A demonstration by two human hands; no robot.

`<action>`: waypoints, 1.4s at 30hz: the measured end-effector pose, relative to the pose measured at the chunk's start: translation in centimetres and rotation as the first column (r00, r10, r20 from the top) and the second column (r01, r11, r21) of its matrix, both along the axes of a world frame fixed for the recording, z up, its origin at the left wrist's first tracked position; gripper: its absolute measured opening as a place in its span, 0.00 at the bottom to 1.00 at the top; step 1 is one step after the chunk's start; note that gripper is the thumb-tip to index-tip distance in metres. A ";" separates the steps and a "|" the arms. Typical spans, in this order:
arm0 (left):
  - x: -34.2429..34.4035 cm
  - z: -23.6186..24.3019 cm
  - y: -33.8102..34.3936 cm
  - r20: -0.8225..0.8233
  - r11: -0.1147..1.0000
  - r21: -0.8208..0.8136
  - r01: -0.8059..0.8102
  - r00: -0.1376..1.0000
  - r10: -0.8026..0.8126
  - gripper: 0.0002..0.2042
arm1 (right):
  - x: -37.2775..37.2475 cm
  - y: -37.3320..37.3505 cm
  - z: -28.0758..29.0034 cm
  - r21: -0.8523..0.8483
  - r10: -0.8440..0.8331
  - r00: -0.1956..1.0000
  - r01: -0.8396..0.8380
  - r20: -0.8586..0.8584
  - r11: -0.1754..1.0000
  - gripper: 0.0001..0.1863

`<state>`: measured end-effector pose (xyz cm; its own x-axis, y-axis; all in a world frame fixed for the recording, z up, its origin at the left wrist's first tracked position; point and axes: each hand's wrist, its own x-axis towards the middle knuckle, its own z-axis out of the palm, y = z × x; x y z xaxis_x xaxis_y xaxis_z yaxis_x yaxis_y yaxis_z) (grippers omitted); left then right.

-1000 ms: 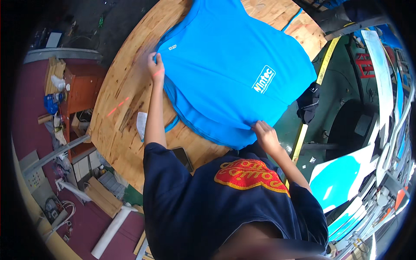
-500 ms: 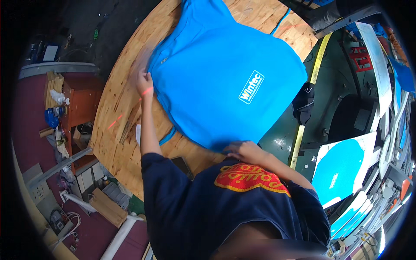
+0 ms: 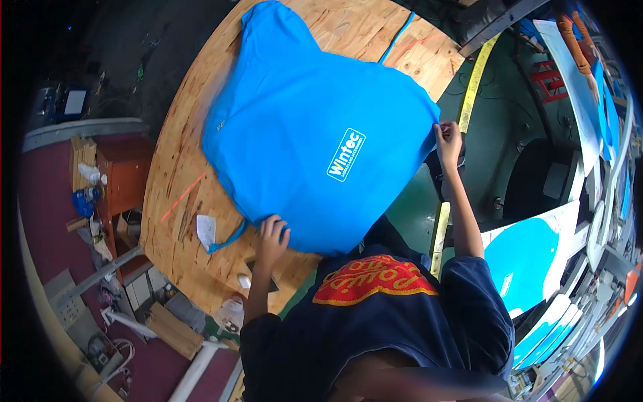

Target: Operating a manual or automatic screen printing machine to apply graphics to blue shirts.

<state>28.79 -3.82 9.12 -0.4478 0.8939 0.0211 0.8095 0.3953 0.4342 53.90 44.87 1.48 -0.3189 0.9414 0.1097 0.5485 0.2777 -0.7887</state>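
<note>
A large blue fabric cover (image 3: 288, 120) with a white printed logo lies on a round wooden table (image 3: 181, 147), a blue cord trailing at two sides. My right hand (image 3: 447, 137) pinches the cover's right edge. My left hand (image 3: 273, 231) rests on its lower left edge, fingers bent and slightly apart. A white tag (image 3: 206, 231) lies beside the cord. A dark flat object (image 3: 271, 285), partly hidden by my left arm, and a small white item (image 3: 244, 281) lie near the table's front edge.
A metal beam (image 3: 499, 27) is at the back right. A yellow strip (image 3: 475, 77) and blue-and-white boards (image 3: 526, 254) are at the right. Another person's arm and hand (image 3: 583, 53) show at upper right. A wooden cabinet (image 3: 124, 177) stands at the left.
My right hand has moved from the front edge up to the right edge. My left hand has come down to the lower left. The cover appears lower and further left in view.
</note>
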 end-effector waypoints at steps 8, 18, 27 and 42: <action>2.2 1.7 -0.7 -0.137 0.950 -0.003 -0.313 0.941 0.309 0.14 | 2.0 -1.0 0.4 0.019 -0.105 0.964 0.113 -0.245 0.993 0.12; 8.9 -1.9 3.3 -0.224 0.988 0.022 -0.150 0.963 0.151 0.31 | 18.0 -17.1 7.4 -0.015 -0.081 0.973 0.080 -0.217 0.997 0.14; 23.0 -5.4 7.0 -0.387 0.949 -0.178 0.260 0.868 -0.310 0.36 | 45.4 -32.1 8.7 -0.142 -0.560 0.805 0.542 -0.196 0.828 0.16; 44.4 -5.9 7.9 0.004 0.775 -0.443 0.450 0.866 -0.500 0.21 | 101.0 -29.6 -2.5 -0.722 -0.976 0.131 0.657 -0.173 0.216 0.38</action>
<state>73.18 4.04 3.17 0.0193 0.9254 -0.3785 0.9737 0.0686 0.2174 154.89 15.29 -1.02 0.6585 0.5122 -0.5513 -0.3312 -0.4606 -0.8235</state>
